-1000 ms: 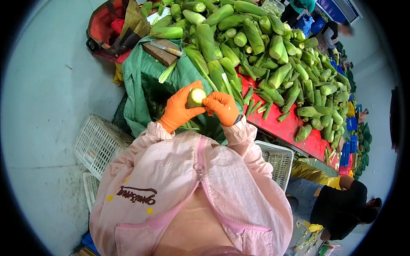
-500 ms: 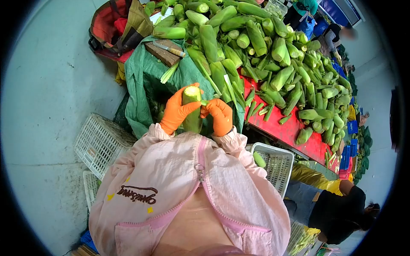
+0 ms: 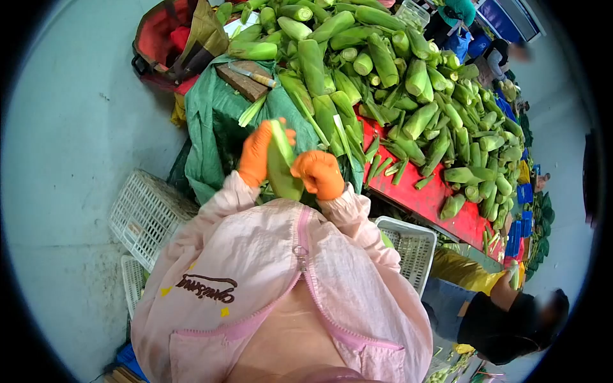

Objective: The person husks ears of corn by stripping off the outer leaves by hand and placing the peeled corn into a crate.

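Note:
My left hand (image 3: 257, 153), in an orange glove, is wrapped round an ear of corn (image 3: 281, 173) in its green husk, held in front of my chest. A pale strip of husk leaf (image 3: 281, 137) runs down the ear toward my right hand (image 3: 320, 174). That hand, also gloved in orange, is closed in a fist on the leaf, close beside the ear; its fingertips are hidden. Ahead of my hands a knife (image 3: 255, 76) with a wooden handle lies on a wooden block (image 3: 240, 81), over green sheeting (image 3: 207, 121).
Many unpeeled ears of corn (image 3: 418, 76) are heaped on a red table (image 3: 408, 203). White crates (image 3: 143, 214) stand at my left, another crate (image 3: 418, 246) at my right. A red bag (image 3: 145, 54) is at the upper left. A person in black (image 3: 498, 325) is at right.
The ear has tipped, so its cut end no longer faces me. My right hand has moved slightly down and left, turning into a fist, and a pale husk strip now shows along the ear.

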Tool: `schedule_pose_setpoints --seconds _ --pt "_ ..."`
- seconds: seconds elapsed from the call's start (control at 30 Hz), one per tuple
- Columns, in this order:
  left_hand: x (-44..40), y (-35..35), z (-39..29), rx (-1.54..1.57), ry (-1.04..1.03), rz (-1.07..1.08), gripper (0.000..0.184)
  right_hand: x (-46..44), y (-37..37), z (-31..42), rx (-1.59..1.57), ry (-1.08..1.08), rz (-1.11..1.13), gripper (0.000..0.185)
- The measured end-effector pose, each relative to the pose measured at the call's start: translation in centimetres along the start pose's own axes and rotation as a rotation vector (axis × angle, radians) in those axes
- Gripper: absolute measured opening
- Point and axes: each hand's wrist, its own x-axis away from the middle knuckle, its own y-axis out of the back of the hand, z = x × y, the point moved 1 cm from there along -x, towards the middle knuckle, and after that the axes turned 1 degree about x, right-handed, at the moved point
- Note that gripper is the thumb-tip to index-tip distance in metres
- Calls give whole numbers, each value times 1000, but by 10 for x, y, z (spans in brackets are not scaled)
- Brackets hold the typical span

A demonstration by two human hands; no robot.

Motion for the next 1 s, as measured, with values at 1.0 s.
schedule_pose_setpoints --seconds 1.0 --pt "3 17 -63 -177 -75 343 56 -57 -31 12 849 80 -99 36"
